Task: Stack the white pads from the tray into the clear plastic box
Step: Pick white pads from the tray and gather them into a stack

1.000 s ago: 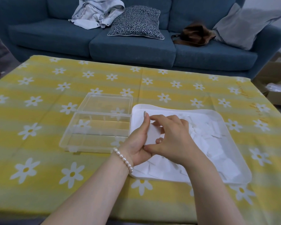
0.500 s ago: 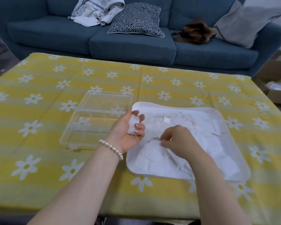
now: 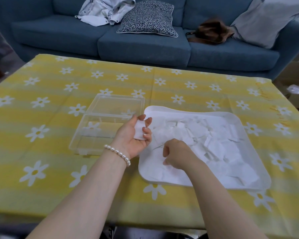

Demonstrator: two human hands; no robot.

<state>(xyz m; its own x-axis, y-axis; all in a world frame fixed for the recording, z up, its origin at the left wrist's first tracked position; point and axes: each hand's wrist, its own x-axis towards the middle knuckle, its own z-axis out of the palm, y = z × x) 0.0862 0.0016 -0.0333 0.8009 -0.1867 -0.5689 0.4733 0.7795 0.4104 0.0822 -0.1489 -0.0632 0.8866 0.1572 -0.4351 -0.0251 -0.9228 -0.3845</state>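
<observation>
Right hand: reaching down into the near-left part of the tray, knuckles up, fingers curled; the fingertips are lying hidden under the hand, so whether this grip is pinching a pad or clenched on nothing cannot be told.
Left hand: hovering palm-up between tray and box, wearing a pearl bracelet at the wrist; the grip is grasping a held pad, thumb above and fingers curling round its right edge.
Tray: white, square with rounded corners, sitting on the worktop to the right of the box, its left rim lying just beside the box.
White pads: lying loose and overlapping in the tray (no order to them), covering most of its floor.
Clear plastic box: sitting open on the worktop left of the tray, its lid folded back flat on the far side; the daisy print is showing through its base.
Worktop: carrying a yellow striped cloth with white daisies.
Sofa: blue, standing beyond the far edge of the worktop, carrying a crumpled light garment, a black-and-white patterned cushion, a brown bag and a grey cushion.
</observation>
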